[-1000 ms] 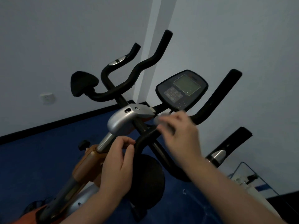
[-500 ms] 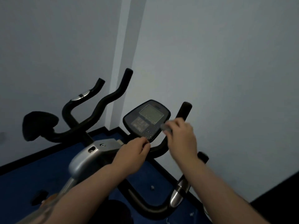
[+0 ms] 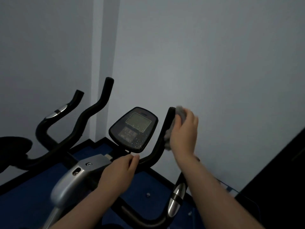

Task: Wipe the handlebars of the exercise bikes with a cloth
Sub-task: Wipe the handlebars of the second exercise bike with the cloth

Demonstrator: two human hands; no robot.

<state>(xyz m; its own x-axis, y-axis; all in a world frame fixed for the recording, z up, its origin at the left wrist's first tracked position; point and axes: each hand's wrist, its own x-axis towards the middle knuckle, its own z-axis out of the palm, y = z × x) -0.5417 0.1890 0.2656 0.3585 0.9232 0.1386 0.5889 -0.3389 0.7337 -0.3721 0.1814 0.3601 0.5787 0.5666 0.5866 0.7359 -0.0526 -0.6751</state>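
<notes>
An exercise bike's black handlebars [image 3: 92, 116] spread across the lower left and middle of the view. My right hand [image 3: 184, 131] presses a grey cloth [image 3: 179, 114] against the upper end of the right upright bar [image 3: 162, 138]. The cloth wraps the bar's right side, just below its tip. My left hand [image 3: 120, 167] grips the crossbar just below the console [image 3: 134, 128], fingers curled around it. Another right-hand grip with a silver sensor plate [image 3: 176, 198] sits lower, partly behind my right forearm.
A silver housing [image 3: 72, 180] covers the stem below the handlebars. A black pad [image 3: 13, 149] sticks out at the far left. Pale walls meet in a corner close behind the bike. Blue floor [image 3: 24, 202] lies below, and a dark object [image 3: 280, 179] stands at the right.
My right hand has slid the cloth up the right upright bar to its top. My left hand stays on the crossbar. The view has shifted slightly.
</notes>
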